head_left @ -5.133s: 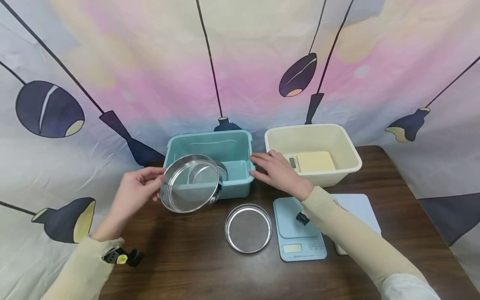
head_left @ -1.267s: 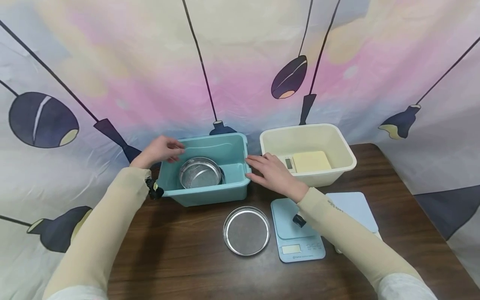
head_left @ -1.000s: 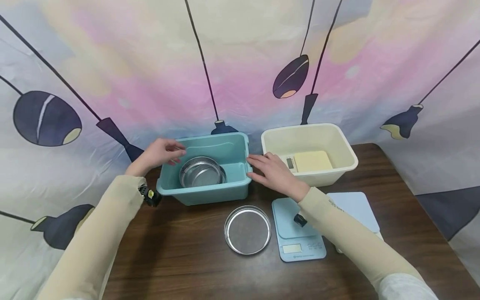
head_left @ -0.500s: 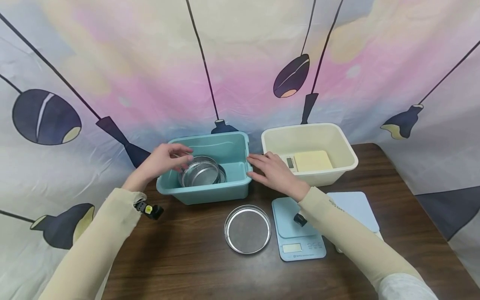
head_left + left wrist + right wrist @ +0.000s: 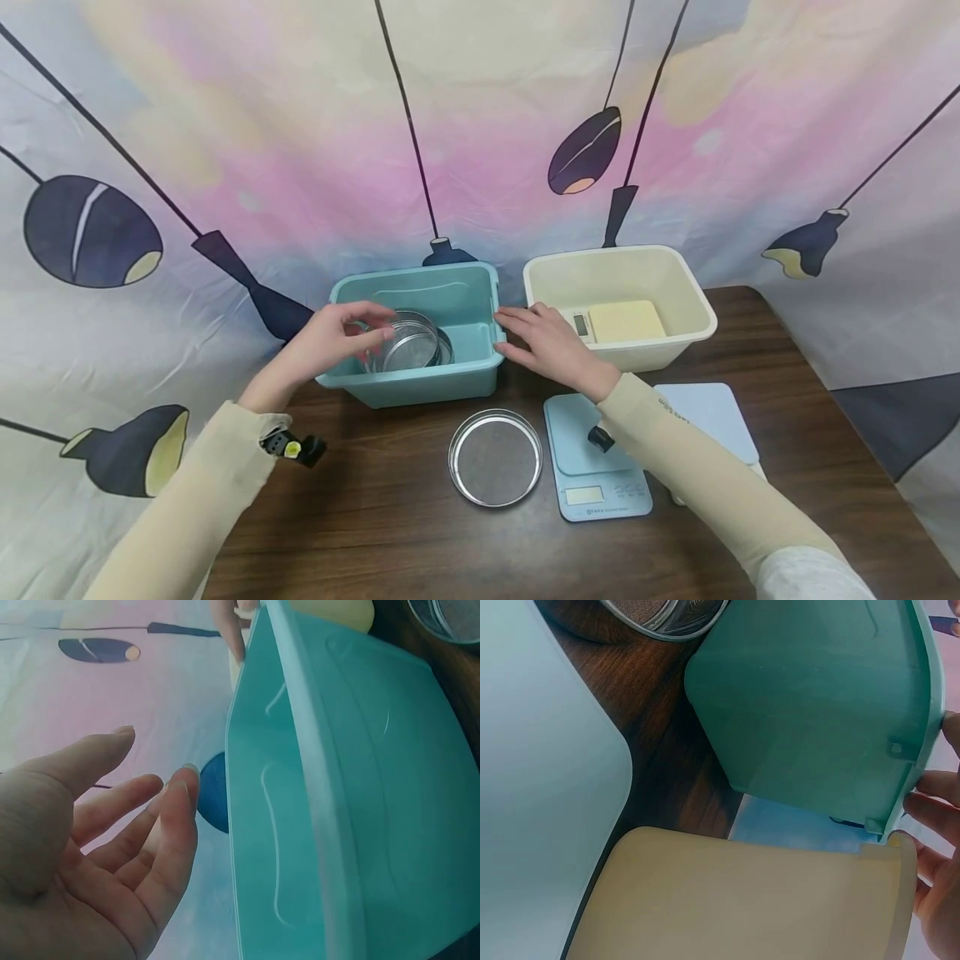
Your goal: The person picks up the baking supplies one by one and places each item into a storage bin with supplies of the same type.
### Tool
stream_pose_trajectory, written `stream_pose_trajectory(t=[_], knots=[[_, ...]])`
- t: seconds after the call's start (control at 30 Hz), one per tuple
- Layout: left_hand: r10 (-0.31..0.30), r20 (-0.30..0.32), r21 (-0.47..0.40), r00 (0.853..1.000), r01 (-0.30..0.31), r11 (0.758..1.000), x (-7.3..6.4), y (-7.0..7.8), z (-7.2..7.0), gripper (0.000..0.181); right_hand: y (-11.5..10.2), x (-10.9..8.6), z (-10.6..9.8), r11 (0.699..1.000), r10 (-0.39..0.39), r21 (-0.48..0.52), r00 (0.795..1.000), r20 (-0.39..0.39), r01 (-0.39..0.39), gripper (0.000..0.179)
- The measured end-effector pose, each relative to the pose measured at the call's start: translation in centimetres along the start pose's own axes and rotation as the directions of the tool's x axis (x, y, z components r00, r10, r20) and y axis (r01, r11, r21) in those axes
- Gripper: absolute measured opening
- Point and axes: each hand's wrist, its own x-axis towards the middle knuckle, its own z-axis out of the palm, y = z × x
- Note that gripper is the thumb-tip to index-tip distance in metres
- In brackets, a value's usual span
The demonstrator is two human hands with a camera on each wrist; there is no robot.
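My left hand [image 5: 341, 335], empty and with relaxed, slightly bent fingers, hovers above the left side of the teal bin [image 5: 431, 388]. Stacked in that bin are round metal sieves [image 5: 408, 354], partly hidden by the hand. In the left wrist view the thumb and fingers stand apart beside the bin's wall. With its fingertips, my right hand [image 5: 543, 342] touches the bin's right rim, palm down, fingers nearly straight. Another round metal sieve [image 5: 495, 458] with fine mesh lies on the table in front of the bin.
To the right stands a cream bin [image 5: 660, 354] holding a pale yellow kitchen scale [image 5: 626, 322]. A light blue scale [image 5: 596, 450] and a whitish scale [image 5: 712, 417] lie under the right forearm on the dark wooden table [image 5: 420, 517]. A patterned cloth [image 5: 480, 125] hangs behind.
The sieve that my left hand held earlier now lies in the teal bin, released. Since then the left hand has drifted toward the bin's front and slightly right. My right hand stays at the rim.
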Motion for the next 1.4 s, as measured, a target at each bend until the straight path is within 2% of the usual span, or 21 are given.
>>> stream_pose_trajectory(t=[0.27, 0.6, 1.13, 1.4], knots=[[-0.008, 0.026, -0.013, 1.0, 0.009, 1.0, -1.1, 0.2, 1.2, 0.037, 0.0, 0.0, -0.1, 1.0, 0.003, -0.003, 1.0, 0.012, -0.003, 0.057], [0.037, 0.033, -0.037, 0.999, -0.036, 0.999, -2.2, 0.3, 2.1, 0.032, 0.1, 0.1, -0.1, 1.0, 0.002, -0.004, 1.0, 0.009, -0.002, 0.058], [0.04, 0.092, -0.085, 0.995, -0.033, 0.996, -3.6, 0.6, 4.5, 0.036, 0.0, -0.1, 0.2, 1.0, 0.009, 0.008, 1.0, 0.011, -0.009, 0.057], [0.063, 0.086, -0.047, 0.994, -0.059, 0.997, -4.3, 0.2, 6.0, 0.033, 0.0, 0.0, 0.1, 1.0, 0.01, 0.013, 1.0, 0.007, -0.01, 0.058]])
